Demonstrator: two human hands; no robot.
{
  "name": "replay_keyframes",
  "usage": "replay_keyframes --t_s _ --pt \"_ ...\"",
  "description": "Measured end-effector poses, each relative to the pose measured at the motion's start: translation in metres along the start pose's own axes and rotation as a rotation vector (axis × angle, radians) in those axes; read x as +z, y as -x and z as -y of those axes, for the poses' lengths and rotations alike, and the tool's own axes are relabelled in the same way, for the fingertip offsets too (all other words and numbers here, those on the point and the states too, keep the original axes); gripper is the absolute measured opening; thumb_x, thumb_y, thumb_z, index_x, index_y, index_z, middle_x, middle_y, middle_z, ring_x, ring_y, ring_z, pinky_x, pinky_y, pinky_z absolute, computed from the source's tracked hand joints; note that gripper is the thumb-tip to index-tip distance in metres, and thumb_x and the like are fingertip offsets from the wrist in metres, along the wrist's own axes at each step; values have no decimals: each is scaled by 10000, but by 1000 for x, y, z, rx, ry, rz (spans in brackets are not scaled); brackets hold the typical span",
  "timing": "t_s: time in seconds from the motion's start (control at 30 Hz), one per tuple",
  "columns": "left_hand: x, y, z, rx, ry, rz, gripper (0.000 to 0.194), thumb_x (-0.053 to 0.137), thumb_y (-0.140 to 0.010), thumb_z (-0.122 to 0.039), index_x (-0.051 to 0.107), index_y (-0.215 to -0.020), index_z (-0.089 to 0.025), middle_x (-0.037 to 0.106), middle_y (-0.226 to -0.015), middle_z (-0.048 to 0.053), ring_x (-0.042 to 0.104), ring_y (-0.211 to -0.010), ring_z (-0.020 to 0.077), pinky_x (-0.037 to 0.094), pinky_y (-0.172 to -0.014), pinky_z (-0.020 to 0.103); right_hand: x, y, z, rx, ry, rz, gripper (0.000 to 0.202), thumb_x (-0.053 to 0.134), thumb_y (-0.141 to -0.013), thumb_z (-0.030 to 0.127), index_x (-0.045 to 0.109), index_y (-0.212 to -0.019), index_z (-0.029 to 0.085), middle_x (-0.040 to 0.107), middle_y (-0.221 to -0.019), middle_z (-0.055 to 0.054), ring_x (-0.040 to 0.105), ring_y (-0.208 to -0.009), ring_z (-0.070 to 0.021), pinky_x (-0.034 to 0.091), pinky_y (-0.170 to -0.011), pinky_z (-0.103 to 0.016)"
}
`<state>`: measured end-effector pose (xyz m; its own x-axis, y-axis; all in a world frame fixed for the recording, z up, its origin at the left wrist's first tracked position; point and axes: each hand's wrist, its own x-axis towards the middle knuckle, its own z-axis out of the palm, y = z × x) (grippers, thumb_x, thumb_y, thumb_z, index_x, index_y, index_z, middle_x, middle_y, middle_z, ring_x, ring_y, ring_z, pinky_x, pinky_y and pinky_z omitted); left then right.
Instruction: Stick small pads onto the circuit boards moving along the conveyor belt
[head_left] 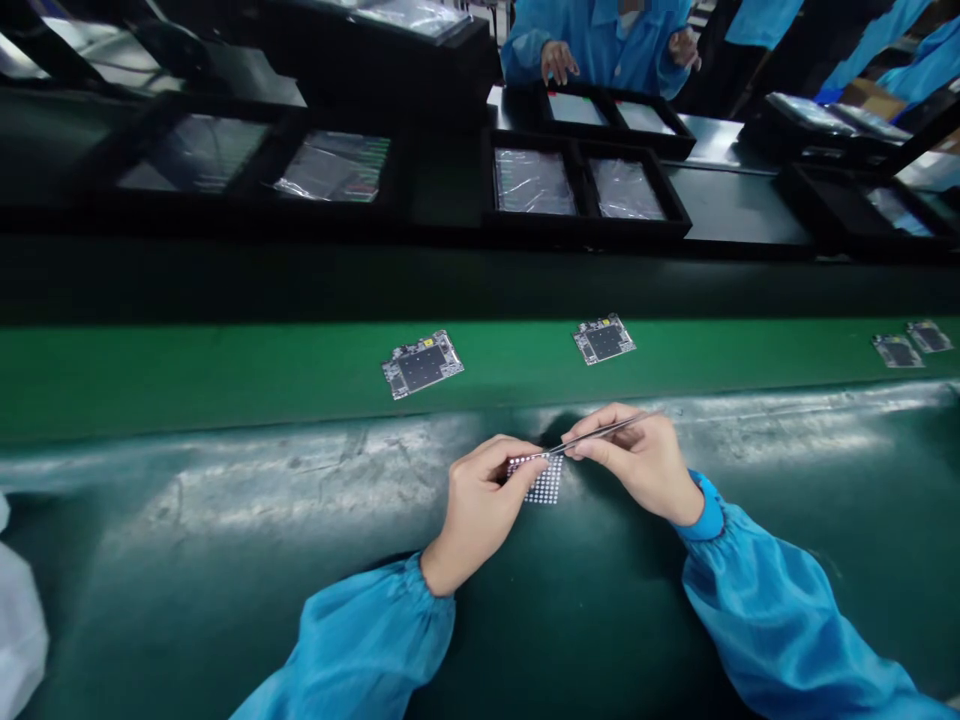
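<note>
My left hand point(487, 500) pinches a small sheet of round white stickers point(546, 484) between thumb and fingers, above the dark green mat. In my right hand point(634, 455) is a pair of thin metal tweezers point(604, 431), pointing left. The tweezer tips meet the top edge of the sheet, close to my left thumb; whether they grip a dot is too small to tell. Beyond my hands, a circuit board point(424, 366) lies on the green belt to the left. Another circuit board point(604, 340) lies on the belt straight ahead.
More boards point(898, 351) lie on the green belt point(187, 375) at the far right. Behind it, black trays point(487, 185) hold items in clear plastic. A co-worker in a blue smock point(600, 45) stands across the line. White cloth point(19, 620) shows at the left edge.
</note>
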<state>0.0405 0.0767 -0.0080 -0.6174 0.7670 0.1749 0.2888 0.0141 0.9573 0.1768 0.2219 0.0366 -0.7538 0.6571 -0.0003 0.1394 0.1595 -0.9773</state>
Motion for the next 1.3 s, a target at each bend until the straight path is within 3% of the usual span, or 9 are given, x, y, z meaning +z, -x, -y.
replay_keyframes --t_s 0.37,0.5,0.6,0.73,0.83,1.0,1.3 --pt "1 -1 -1 0 2 1 91 718 -857 -227 771 -785 -206 747 -731 21 668 -631 144 514 -577 236 2 0 0 12 -15 0 142 778 -805 312 792 -714 205 776 -816 -74 720 -675 -183 606 -605 -300" --pt "0 -1 3 -2 10 -8 68 728 -842 -221 772 -792 -212 753 -751 18 674 -631 144 521 -562 225 -5 -5 5 13 -68 -55 131 774 -792 293 768 -693 207 770 -781 -66 732 -687 -189 621 -633 -316" --pt "0 -2 6 10 -5 -34 49 738 -817 -206 775 -789 -219 751 -752 11 662 -601 135 515 -521 207 -25 -24 1 0 -135 -167 109 787 -771 292 742 -750 195 759 -729 -58 722 -642 -189 621 -641 -340" --pt "-2 -3 5 42 -12 -45 52 737 -809 -206 773 -775 -223 744 -728 3 651 -559 121 500 -480 181 -65 -71 -22 -58 -140 -377 196 819 -704 300 699 -771 160 728 -653 -50 697 -591 -178 604 -623 -329" --pt "-3 -3 3 56 -34 -55 55 738 -810 -220 775 -769 -220 749 -728 7 645 -534 115 494 -465 174 -84 -105 -42 -35 -146 -425 259 833 -654 316 683 -768 138 708 -618 -48 686 -568 -169 595 -593 -300" --pt "-5 -3 3 31 -65 -58 55 744 -809 -225 778 -769 -210 753 -745 10 638 -509 106 492 -448 167 -86 -131 -63 25 -153 -376 341 850 -625 365 660 -786 133 703 -606 -44 666 -512 -157 579 -506 -261" --pt "-6 -2 5 49 -85 -58 69 749 -810 -250 785 -768 -209 763 -746 18 661 -524 119 508 -454 168 -93 -140 -76 85 -127 -439 373 857 -618 336 594 -818 164 707 -599 -38 688 -502 -182 590 -483 -266"
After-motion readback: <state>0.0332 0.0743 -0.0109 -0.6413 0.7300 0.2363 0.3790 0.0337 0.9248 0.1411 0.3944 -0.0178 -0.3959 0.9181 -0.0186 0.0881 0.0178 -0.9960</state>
